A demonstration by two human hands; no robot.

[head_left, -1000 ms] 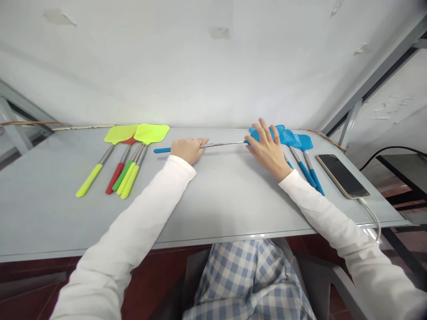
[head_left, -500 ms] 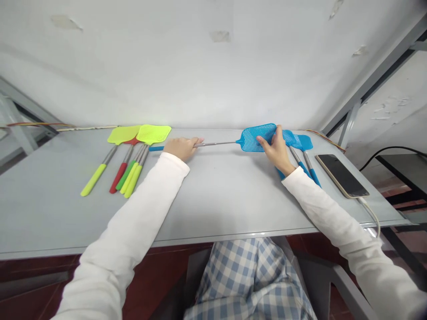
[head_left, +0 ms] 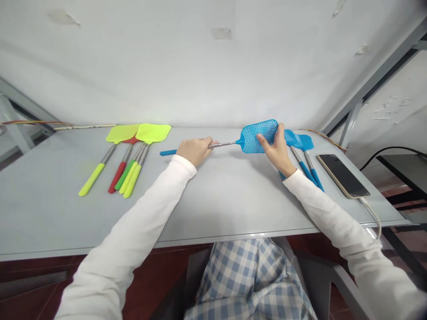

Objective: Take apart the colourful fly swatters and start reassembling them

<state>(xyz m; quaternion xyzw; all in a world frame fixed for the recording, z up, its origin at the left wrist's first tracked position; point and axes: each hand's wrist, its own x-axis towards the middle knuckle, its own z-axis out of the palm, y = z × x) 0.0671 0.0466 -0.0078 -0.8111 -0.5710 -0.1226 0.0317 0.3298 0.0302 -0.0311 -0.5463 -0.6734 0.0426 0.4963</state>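
Between my two hands a blue fly swatter (head_left: 255, 136) with a telescopic metal rod is held sideways above the table. My left hand (head_left: 195, 150) is closed around the rod near the blue handle, which sticks out to its left. With thumb in front and fingers behind, my right hand (head_left: 277, 149) grips the right end of the mesh head. Other blue fly swatters (head_left: 303, 141) lie just right of that hand, partly hidden by it. To the left rest several swatters, among them a yellow-green one (head_left: 91, 179) and a red-handled one (head_left: 117, 178).
A phone (head_left: 343, 175) with a white cable lies at the right of the grey table (head_left: 216, 204). The white wall (head_left: 200, 80) rises behind the table's back edge. Thin wires (head_left: 328, 138) run along the back, and metal frame bars (head_left: 376, 84) stand at the sides.
My left hand has moved right along with the handle, and the metal rod between it and the mesh head shows shorter. My right hand has stayed nearly in place.
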